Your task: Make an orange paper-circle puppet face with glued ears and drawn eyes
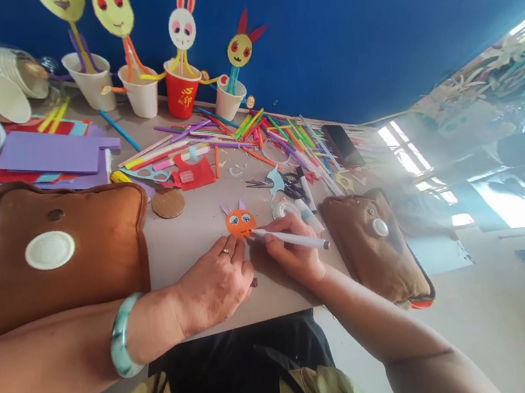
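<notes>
A round orange paper face with purple ears, drawn eyes and a mouth line lies on the table near its front edge. My left hand, with a ring and a green bangle, grips its lower edge with bent fingertips. A small dark brown end, perhaps of a pen cap, pokes out under that hand. In my right hand is a white marker with a brown end. The marker's tip touches the face or hovers just over it beside the mouth; I cannot tell which.
Brown cushions flank the work spot. Behind lie scissors, a cardboard disc, a red paper scrap and many coloured sticks. Paper cups with stick figures line the blue wall. Purple sheets lie left.
</notes>
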The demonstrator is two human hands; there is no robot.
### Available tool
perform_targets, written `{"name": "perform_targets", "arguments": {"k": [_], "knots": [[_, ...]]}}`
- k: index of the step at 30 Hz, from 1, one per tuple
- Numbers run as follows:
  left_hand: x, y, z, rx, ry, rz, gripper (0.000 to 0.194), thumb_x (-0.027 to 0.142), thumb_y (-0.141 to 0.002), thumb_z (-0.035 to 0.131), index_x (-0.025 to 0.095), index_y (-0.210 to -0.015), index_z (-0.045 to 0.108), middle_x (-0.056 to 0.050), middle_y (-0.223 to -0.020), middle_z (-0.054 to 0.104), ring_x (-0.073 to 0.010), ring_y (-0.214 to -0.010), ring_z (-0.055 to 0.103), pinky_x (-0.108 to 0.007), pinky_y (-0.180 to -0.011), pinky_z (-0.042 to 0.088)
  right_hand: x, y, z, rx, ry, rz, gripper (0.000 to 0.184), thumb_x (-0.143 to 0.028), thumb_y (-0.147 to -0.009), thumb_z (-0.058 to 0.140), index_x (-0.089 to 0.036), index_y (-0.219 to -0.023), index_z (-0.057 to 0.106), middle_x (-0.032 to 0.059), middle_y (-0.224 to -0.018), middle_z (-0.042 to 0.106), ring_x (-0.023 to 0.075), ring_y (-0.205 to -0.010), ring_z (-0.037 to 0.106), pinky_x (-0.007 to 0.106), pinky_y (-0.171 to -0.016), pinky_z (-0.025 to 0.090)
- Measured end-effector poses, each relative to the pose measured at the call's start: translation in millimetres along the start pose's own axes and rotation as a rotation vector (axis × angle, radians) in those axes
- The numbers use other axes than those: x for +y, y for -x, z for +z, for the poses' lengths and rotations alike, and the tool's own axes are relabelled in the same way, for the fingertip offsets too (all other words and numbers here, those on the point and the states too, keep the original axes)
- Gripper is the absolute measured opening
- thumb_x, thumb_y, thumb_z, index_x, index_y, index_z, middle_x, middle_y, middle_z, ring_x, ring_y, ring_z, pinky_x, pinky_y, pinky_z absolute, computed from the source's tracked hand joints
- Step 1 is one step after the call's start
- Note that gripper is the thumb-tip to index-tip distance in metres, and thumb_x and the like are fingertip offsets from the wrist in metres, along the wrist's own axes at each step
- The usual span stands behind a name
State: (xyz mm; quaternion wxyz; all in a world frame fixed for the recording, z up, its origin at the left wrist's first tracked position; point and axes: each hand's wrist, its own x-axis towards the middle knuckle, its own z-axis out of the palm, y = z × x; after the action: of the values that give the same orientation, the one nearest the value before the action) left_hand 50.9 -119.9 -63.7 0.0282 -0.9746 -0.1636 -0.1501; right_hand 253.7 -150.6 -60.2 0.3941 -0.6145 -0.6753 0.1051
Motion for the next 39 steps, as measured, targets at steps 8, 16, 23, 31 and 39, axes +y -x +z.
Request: {"name": "perform_targets", "arguments": {"k": [8, 16, 23, 31, 39], "knots": [[0.0, 1.2, 2.8, 0.001, -0.004, 0.013, 0.033, 0.033, -0.096, 0.049, 0.008, -0.088, 0.068, -0.027, -0.114, 0.068, -0.0337, -0.111, 0.062, -0.047, -0.103, 0.043, -2.1, -2.4, 1.7, -0.065, 0.032, -0.009, 0.006, -0.025, -0.081, 0.062, -0.025, -0.078, 0.056, -0.0014, -0.067, 0.068, 0.0149, -0.057, 0.061, 0.03, -0.054, 0.047], [0.5, 0.9, 1.7, 0.009, -0.017, 0.007, 0.035, 0.033, -0.097, 0.047, 0.008, -0.088, 0.069, -0.028, -0.114, 0.067, -0.0346, -0.111, 0.063, -0.047, -0.102, 0.044, -5.1, -3.8, 2.9, -0.073, 0.041, -0.023, 0.007, -0.022, -0.08, 0.062, -0.024, -0.076, 0.057, -0.0014, -0.067, 0.07, 0.0129, -0.055, 0.061, 0.027, -0.052, 0.047], [1.2, 1.5, 1.5, 0.0, -0.03, 0.01, 0.036, 0.033, -0.098, 0.046, 0.005, -0.093, 0.069, -0.028, -0.117, 0.067, -0.0349, -0.114, 0.063, -0.046, -0.103, 0.043, -4.9, -3.1, 4.5, -0.065, 0.059, -0.019, 0.007, -0.023, -0.081, 0.062, -0.024, -0.075, 0.058, -0.0014, -0.065, 0.069, 0.0123, -0.052, 0.06, 0.026, -0.051, 0.047], [2.4, 1.5, -0.7, 0.002, -0.031, -0.007, 0.036, 0.035, -0.097, 0.05, 0.004, -0.096, 0.069, -0.028, -0.119, 0.067, -0.0342, -0.114, 0.063, -0.045, -0.104, 0.043, -5.3, -2.7, 5.5, -0.08, 0.064, 0.006, 0.006, -0.024, -0.081, 0.062, -0.023, -0.077, 0.059, -0.0003, -0.066, 0.069, 0.0128, -0.055, 0.061, 0.026, -0.053, 0.049], [2.2, 2.5, 1.4, -0.001, -0.014, -0.009, 0.035, 0.034, -0.097, 0.049, 0.005, -0.098, 0.068, -0.028, -0.12, 0.067, -0.0344, -0.115, 0.062, -0.046, -0.104, 0.043, -5.8, -2.7, 6.4, -0.081, 0.074, 0.011, 0.006, -0.023, -0.081, 0.061, -0.023, -0.076, 0.058, -0.0007, -0.064, 0.067, 0.0128, -0.054, 0.06, 0.026, -0.052, 0.049]]}}
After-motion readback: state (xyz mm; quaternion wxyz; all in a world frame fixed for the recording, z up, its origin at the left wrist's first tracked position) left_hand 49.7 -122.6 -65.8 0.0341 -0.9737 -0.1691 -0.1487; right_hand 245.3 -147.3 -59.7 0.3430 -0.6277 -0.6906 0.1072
